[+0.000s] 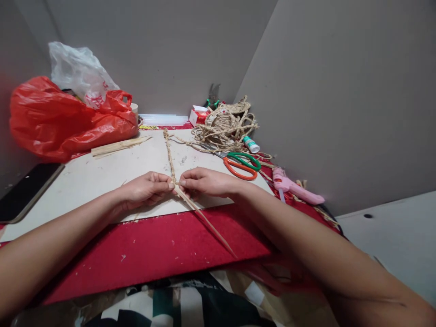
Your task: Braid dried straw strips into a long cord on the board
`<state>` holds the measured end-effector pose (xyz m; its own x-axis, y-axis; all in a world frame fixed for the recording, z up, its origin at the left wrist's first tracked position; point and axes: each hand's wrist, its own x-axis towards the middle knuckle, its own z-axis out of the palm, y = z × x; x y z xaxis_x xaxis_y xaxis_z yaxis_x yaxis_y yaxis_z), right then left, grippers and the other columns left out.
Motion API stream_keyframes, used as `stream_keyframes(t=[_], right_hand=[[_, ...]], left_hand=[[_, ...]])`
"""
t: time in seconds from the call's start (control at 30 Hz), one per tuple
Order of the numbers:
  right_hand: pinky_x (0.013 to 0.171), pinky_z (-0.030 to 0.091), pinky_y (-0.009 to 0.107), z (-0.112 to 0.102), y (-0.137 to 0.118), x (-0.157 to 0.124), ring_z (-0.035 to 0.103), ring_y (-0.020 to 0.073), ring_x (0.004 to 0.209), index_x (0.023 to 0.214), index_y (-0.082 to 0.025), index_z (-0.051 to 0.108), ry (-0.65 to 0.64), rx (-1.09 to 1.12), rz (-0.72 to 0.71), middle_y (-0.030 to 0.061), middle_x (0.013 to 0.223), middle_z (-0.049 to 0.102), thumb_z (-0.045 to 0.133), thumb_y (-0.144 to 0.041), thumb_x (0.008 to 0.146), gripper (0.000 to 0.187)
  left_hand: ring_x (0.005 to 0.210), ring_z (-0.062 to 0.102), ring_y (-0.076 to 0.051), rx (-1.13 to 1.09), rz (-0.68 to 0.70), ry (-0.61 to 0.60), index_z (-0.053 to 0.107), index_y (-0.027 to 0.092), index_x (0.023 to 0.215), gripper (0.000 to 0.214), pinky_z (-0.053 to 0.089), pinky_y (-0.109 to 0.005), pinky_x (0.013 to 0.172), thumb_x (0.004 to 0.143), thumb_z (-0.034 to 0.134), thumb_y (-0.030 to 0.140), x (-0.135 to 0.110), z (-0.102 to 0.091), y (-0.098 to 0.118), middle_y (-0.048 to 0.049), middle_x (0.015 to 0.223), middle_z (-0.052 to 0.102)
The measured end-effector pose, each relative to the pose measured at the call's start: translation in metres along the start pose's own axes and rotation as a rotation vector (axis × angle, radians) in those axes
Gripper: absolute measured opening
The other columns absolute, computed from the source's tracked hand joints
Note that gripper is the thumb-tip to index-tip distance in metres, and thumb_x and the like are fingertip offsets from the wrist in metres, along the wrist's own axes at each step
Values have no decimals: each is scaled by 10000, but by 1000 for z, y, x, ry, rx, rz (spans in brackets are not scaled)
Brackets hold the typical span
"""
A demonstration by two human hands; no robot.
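Observation:
My left hand (151,190) and my right hand (200,181) meet at the near end of a braided straw cord (169,156), each pinching it between thumb and fingers. Beyond the hands, the cord runs away over the white board (146,156). Loose flat fibre strands (207,218) trail from the pinch toward the lower right, over the red table edge. Several fingers of both hands curl underneath, so exactly which strand each one grips is hard to see.
Scissors (238,165) and a heap of braided cord (225,122) lie right, with a pink glue gun (296,186) beyond. Left are a phone (29,190), a red plastic bag (68,120) and dried fibre strips (117,147). Clear glue sticks (163,119) and pruners (213,97) stand behind.

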<state>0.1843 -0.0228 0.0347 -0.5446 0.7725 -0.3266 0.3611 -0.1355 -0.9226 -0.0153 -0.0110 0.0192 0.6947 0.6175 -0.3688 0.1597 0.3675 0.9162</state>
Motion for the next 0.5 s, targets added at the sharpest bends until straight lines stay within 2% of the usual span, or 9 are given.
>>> stream_keyframes(t=[0.13, 0.23, 0.37, 0.5], right_hand=[[486, 354, 181, -4, -4, -1, 432, 63, 479, 664, -143, 534, 8, -217, -54, -37, 542, 490, 466, -189, 856, 209], [418, 268, 187, -6, -2, -3, 333, 54, 416, 648, -144, 540, 17, -295, -39, -60, 480, 407, 469, -196, 851, 221], [366, 226, 191, 6, 0, -7, 306, 47, 347, 609, -146, 504, 45, -124, 62, -60, 433, 397, 425, -200, 864, 272], [352, 287, 168, 33, 1, -12, 386, 50, 324, 667, -143, 511, 141, 108, 107, -47, 442, 468, 396, -180, 872, 238]], left_hand=[[391, 166, -34, 71, 26, 78, 628, 124, 718, 181, 94, -205, 378, 774, 596, 293, 1, 6, -2, 66, 446, 289], [442, 318, -43, 119, 96, 150, 615, 117, 670, 179, 238, -176, 421, 758, 595, 271, 3, 13, -5, 22, 510, 453], [518, 426, -68, 243, 154, 218, 597, 123, 640, 189, 346, -186, 520, 744, 578, 280, 6, 19, -10, 0, 584, 556], [580, 515, -93, 269, 221, 191, 605, 129, 649, 194, 405, -208, 605, 762, 515, 258, 7, 20, -14, -28, 651, 628]])
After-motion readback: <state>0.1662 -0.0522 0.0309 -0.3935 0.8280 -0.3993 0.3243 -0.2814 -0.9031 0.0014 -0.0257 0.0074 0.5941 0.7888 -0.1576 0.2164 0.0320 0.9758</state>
